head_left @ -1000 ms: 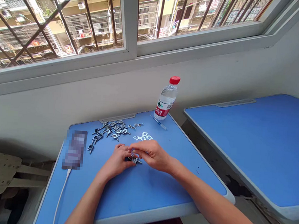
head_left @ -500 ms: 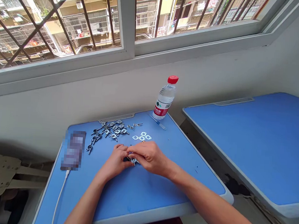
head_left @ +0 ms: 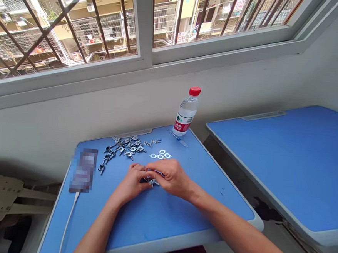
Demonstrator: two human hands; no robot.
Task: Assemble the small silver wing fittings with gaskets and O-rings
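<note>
A small winged metal fitting [head_left: 152,182] sits pinched between the two hands near the middle of the blue counter [head_left: 160,243], a dark piece showing just beside it. The left hand [head_left: 130,181] has a narrow, curled grip on it from the left, and the right hand [head_left: 169,176] closes from the right, its fingertips [head_left: 156,174] on the metal, though the fingers hide much of the hold. Toward the far edge lies a loose spread of similar fittings [head_left: 124,148], perhaps twenty, too tangled to count exactly. Three or so flat punched metal plates [head_left: 160,155] lie just right of them. One water bottle [head_left: 186,112] with a red cap stands at the far edge beside one small screwdriver [head_left: 178,138]. One blurred phone [head_left: 83,170] lies near the left edge, its one white cable [head_left: 69,219] running over the front edge
</note>
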